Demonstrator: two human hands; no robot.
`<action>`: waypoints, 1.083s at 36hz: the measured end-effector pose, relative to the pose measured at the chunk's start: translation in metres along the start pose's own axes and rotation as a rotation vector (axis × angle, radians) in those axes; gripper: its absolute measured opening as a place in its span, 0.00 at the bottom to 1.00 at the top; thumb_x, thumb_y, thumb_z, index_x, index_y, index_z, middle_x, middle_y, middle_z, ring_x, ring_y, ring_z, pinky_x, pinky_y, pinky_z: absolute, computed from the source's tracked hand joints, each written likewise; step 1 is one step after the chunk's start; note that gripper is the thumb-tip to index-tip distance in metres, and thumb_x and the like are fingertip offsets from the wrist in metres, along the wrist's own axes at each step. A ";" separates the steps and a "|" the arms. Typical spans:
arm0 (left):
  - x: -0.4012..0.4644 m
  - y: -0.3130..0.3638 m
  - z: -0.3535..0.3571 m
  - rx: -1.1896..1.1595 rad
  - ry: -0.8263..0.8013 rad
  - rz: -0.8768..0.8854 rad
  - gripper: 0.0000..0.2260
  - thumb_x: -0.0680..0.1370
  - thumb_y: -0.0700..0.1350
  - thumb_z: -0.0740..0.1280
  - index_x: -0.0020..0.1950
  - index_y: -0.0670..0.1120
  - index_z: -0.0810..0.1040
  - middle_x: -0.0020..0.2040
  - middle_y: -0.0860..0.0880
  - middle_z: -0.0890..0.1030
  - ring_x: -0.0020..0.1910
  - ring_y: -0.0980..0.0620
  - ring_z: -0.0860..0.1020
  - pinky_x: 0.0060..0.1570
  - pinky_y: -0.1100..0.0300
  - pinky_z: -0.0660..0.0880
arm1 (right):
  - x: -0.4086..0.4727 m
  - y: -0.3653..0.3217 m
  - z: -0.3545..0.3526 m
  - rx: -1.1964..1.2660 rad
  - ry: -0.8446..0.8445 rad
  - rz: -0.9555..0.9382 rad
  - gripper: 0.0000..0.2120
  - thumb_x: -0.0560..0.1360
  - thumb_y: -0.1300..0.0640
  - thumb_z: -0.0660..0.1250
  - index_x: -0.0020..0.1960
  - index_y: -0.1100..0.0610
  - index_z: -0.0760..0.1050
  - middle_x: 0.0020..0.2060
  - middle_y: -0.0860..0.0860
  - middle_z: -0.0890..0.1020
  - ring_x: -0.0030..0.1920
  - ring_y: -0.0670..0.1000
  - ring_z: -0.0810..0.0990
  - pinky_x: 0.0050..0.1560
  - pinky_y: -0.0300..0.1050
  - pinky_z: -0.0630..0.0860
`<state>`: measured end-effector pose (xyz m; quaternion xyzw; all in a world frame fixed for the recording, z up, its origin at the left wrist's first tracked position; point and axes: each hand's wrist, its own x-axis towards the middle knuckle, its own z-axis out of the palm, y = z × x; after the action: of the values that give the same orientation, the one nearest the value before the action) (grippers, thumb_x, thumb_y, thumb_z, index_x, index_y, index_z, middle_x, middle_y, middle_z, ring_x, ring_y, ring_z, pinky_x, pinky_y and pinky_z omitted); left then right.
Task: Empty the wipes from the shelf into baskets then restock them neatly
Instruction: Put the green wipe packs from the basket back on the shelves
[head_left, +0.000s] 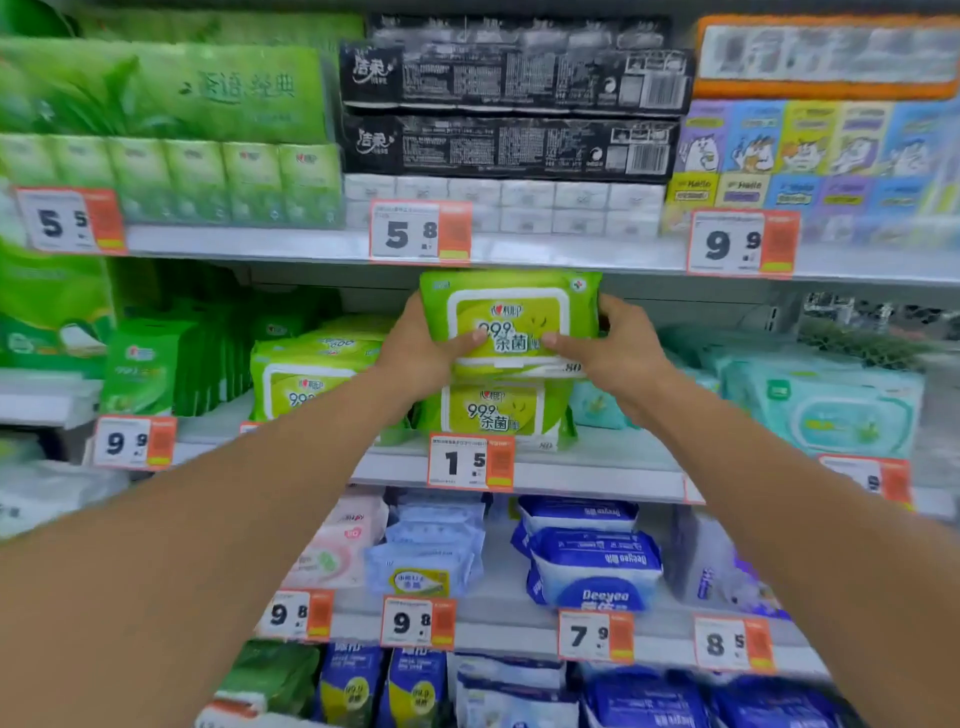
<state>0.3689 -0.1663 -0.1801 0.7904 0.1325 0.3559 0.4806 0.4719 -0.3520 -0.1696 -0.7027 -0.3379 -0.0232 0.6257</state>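
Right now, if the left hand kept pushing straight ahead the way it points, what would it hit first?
The left hand already grips the green wipes pack. Beyond that lies open shelf space, probably reaching the back panel, though depth is hard to judge.

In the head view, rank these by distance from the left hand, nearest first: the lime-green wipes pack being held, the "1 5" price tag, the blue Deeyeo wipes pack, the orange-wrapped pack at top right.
1. Lime-green wipes pack: gripped by the left hand, at its left edge.
2. "1 5" price tag: just below, on the shelf rail.
3. Blue Deeyeo wipes pack: one shelf lower, to the right.
4. Orange-wrapped pack: top right corner.
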 end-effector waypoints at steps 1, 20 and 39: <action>0.012 0.001 0.001 0.017 0.008 0.000 0.28 0.73 0.49 0.76 0.68 0.50 0.68 0.60 0.52 0.80 0.58 0.50 0.79 0.63 0.48 0.75 | 0.013 0.005 0.001 0.003 0.008 -0.003 0.19 0.70 0.64 0.77 0.57 0.54 0.77 0.47 0.46 0.85 0.47 0.46 0.85 0.52 0.46 0.82; 0.181 -0.065 0.029 0.589 -0.041 0.041 0.32 0.80 0.63 0.57 0.78 0.47 0.57 0.76 0.45 0.67 0.72 0.42 0.68 0.67 0.56 0.65 | 0.173 0.072 0.045 -0.435 0.069 -0.047 0.26 0.75 0.49 0.73 0.68 0.59 0.72 0.65 0.55 0.79 0.63 0.57 0.78 0.60 0.44 0.73; 0.155 -0.044 0.021 0.927 -0.153 -0.031 0.29 0.83 0.62 0.49 0.75 0.43 0.66 0.73 0.40 0.70 0.68 0.41 0.71 0.64 0.55 0.67 | 0.141 0.042 0.039 -0.650 -0.079 0.142 0.24 0.82 0.43 0.59 0.61 0.65 0.74 0.55 0.62 0.80 0.50 0.58 0.78 0.46 0.45 0.69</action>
<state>0.4994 -0.0724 -0.1559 0.9435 0.2537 0.1927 0.0906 0.5867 -0.2538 -0.1505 -0.8875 -0.2869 -0.0590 0.3556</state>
